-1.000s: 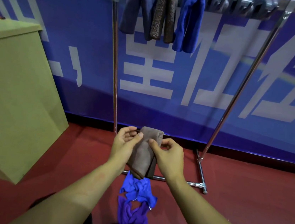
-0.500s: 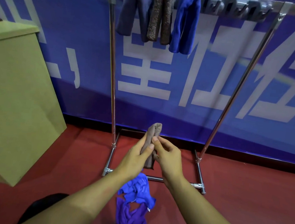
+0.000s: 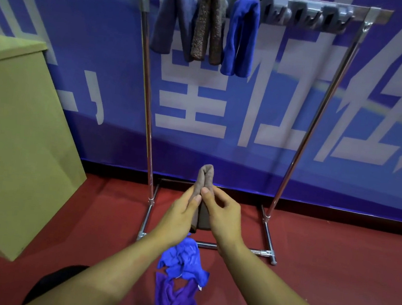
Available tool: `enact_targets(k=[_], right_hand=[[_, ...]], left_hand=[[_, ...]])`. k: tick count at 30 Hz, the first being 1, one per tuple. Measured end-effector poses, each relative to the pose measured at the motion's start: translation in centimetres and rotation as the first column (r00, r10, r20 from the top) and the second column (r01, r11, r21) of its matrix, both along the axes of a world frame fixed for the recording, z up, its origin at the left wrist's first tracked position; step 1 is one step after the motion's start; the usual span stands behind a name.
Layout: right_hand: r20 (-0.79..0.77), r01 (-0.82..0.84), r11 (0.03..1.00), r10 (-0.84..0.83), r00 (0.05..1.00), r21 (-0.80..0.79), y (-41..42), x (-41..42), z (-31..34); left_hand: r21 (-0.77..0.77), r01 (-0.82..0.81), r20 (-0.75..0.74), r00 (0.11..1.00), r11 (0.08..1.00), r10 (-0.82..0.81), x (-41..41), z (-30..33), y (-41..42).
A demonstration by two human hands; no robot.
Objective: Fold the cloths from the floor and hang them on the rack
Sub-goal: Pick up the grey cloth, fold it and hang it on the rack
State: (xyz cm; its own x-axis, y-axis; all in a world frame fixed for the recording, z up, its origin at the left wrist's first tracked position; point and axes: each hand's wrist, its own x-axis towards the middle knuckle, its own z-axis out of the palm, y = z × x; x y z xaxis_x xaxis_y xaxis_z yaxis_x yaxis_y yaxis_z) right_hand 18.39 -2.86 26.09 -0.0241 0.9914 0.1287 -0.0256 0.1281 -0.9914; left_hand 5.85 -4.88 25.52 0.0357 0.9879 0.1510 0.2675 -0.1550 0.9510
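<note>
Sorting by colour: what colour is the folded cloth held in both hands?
Taupe brown; the folded cloth shows best in the head view.

A: Where does the rack [image 3: 227, 115] stand?
B: At twelve o'clock, against the banner wall [image 3: 350, 120], feet on the floor [image 3: 333, 265].
A: What hangs on it?
B: Three folded cloths [image 3: 205, 23] side by side over the top bar, toward its ten o'clock end; the bare hooks [image 3: 305, 15] run on toward two o'clock.
A: And the hands?
B: Left hand [image 3: 179, 215] and right hand [image 3: 222, 218] meet in front of the rack's base, pinching a folded cloth [image 3: 205, 178] upright between them.
A: Below them?
B: At six o'clock, two crumpled cloths [image 3: 179, 279] lie on the floor, one touching the other.
A: At nine o'clock?
B: A cabinet [image 3: 14, 134], beside the rack's left post.
</note>
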Motion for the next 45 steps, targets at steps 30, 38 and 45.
enact_targets(k=[30, 38, 45], right_hand=[[0.283, 0.208, 0.697, -0.519, 0.806, 0.686, 15.1, 9.5, 29.6], [0.357, 0.233, 0.703, -0.583, 0.73, 0.672, 22.1, 9.8, 31.4], [0.437, 0.234, 0.768, -0.555, 0.707, 0.596, 25.0, 9.4, 29.0]], left_hand=[[0.54, -0.218, -0.125, 0.934, 0.813, 0.334, 8.1, 29.4, 14.7], [0.538, -0.278, -0.13, 0.905, 0.796, 0.404, 9.5, 31.0, 22.3], [0.488, -0.293, -0.216, 0.873, 0.823, 0.438, 9.4, 28.9, 25.7]])
